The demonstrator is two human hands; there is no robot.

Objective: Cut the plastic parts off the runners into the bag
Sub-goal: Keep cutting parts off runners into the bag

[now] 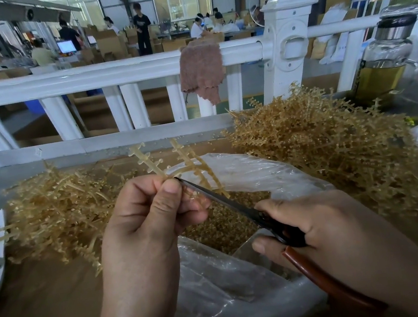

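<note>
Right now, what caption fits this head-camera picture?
Left hand holds a runner over the bag while right hand applies scissors.

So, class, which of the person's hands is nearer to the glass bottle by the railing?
Right. The right hand, gripping scissors, is below and left of the bottle; the left hand, pinching a runner, lies farther left again.

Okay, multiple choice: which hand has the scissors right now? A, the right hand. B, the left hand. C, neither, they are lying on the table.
A: the right hand grips the handles of the scissors, while the left hand pinches a runner above the open bag.
</note>
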